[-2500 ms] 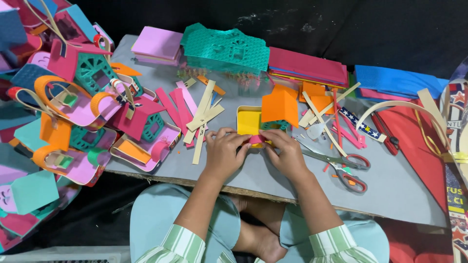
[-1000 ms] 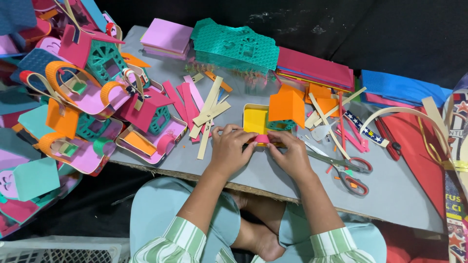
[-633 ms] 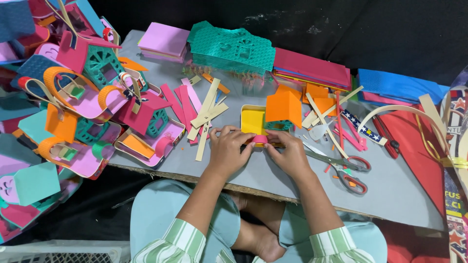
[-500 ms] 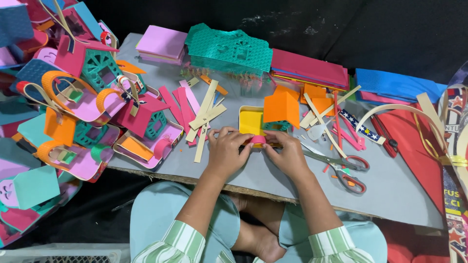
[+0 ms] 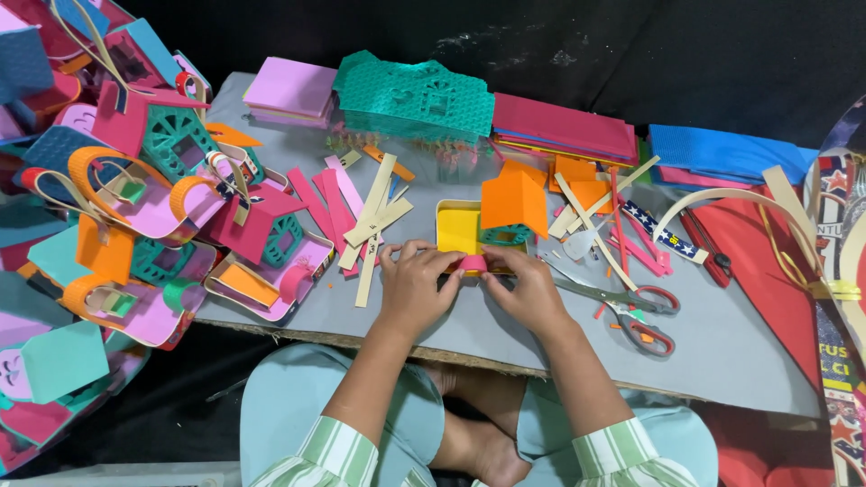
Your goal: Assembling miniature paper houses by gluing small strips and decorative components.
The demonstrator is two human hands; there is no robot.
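Two hands (image 5: 469, 289) — one pink strip (image 5: 473, 263)

I am viewing a grey board (image 5: 505, 329) serving as the work surface, its near edge overhanging the person's lap. Lying directly on it: stack of lilac sheets (image 5: 290, 90) at the far left; stack of teal house-shaped cutouts (image 5: 415, 95); stack of magenta sheets (image 5: 564, 126); loose pink strips (image 5: 325, 203) and cream strips (image 5: 374, 221) crossing one another; yellow tray (image 5: 458, 227); orange folded card (image 5: 514, 200); red-handled scissors (image 5: 636, 311) toward the right.
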